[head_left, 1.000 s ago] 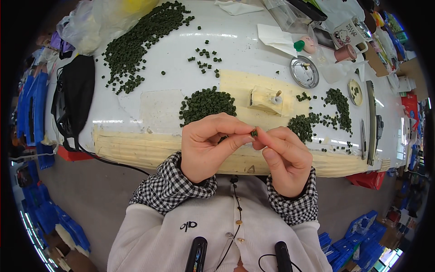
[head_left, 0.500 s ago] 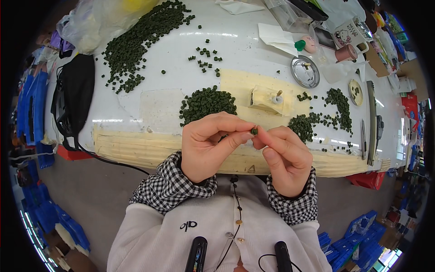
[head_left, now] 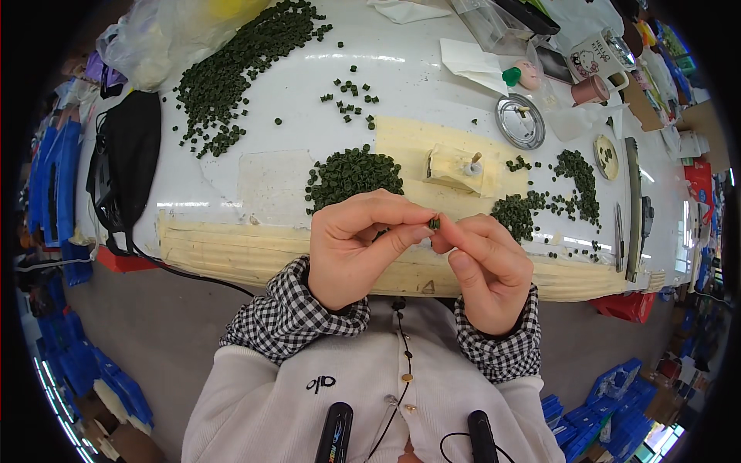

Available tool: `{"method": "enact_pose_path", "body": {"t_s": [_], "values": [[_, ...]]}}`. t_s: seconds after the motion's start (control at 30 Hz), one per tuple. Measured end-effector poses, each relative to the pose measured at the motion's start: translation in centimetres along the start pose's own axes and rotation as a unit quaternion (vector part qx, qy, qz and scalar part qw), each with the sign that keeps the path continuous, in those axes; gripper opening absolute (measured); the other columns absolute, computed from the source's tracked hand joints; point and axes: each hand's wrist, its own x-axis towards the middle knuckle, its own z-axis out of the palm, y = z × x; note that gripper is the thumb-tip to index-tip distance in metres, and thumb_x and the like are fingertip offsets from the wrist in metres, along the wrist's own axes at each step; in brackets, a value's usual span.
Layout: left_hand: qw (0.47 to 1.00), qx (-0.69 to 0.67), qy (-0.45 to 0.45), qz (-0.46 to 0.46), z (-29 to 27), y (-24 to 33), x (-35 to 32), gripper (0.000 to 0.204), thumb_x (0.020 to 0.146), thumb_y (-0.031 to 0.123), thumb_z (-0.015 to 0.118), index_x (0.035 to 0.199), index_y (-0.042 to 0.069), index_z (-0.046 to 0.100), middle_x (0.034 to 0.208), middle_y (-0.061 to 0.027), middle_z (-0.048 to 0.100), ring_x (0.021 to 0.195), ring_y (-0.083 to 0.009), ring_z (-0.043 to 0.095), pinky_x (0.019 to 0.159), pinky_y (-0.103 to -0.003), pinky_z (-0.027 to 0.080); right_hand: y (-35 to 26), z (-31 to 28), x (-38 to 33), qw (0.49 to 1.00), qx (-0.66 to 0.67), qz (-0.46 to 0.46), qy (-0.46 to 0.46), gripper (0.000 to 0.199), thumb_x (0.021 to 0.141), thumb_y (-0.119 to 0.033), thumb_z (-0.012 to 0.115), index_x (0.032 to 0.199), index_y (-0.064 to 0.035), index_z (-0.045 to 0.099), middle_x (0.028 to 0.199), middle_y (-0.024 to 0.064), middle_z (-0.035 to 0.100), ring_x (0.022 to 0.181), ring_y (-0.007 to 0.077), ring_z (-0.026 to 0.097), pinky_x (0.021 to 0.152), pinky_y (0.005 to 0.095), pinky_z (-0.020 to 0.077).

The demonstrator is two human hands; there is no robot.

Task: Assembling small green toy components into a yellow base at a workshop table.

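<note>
Above the table's near edge, my left hand (head_left: 347,251) pinches a tiny dark green spool-shaped piece (head_left: 434,223) between thumb and forefinger. My right hand (head_left: 492,274) meets it from the other side, its forefinger tip against or right beside the piece. The right fingers are curled together, and whatever may be in them is hidden. Just beyond my left hand lies a heap of similar green pieces (head_left: 353,177). A smaller green heap (head_left: 515,216) is beyond my right hand. Between the heaps, a cream block with an upright peg (head_left: 463,171) sits on yellowish tape (head_left: 401,143).
A large spread of green pieces (head_left: 231,73) covers the far left, near a clear plastic bag (head_left: 147,46) and a black bag (head_left: 131,162). At right are a round metal dish (head_left: 509,131), a pink thread spool (head_left: 589,90), a mug (head_left: 590,58) and tweezers (head_left: 618,235).
Both hands stay almost in place. The small green piece has turned or shifted very slightly between the fingertips.
</note>
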Motion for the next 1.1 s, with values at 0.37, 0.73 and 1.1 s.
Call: {"method": "enact_pose_path", "body": {"t_s": [0.37,0.73,1.1], "values": [[1.0,-0.008,-0.022,0.006,-0.34,-0.19,-0.04,0.021,0.082,-0.012,0.06,0.102,-0.005,0.064,0.094,-0.0124,0.064,0.087,-0.0153,0.063,0.075,-0.024,0.051,0.04,0.04,-0.02,1.0,0.005,0.0,-0.004,0.033,0.085,0.004,0.058,0.117,0.0001,0.062,0.096,0.0107,0.063,0.083,0.0166,0.059,0.072,0.0243,0.0468],[0.998,0.041,-0.01,0.039,-0.37,-0.24,-0.02,0.019,0.078,-0.012,0.065,0.095,-0.003,0.064,0.092,-0.0116,0.064,0.086,-0.0161,0.063,0.075,-0.027,0.049,-0.07,0.09,0.23,1.0,-0.006,0.019,0.003,0.032,0.085,0.004,0.059,0.116,-0.0006,0.063,0.092,0.0098,0.061,0.08,0.0158,0.058,0.07,0.0235,0.0462],[0.998,0.048,-0.003,0.041,-0.41,-0.49,-0.14,0.019,0.077,-0.012,0.066,0.093,-0.003,0.064,0.092,-0.0111,0.064,0.085,-0.0158,0.062,0.074,-0.026,0.048,-0.1,0.17,0.26,1.0,0.005,0.027,0.01,0.031,0.084,0.003,0.059,0.115,0.0001,0.064,0.091,0.0095,0.061,0.079,0.0155,0.058,0.069,0.0234,0.0463]]}}
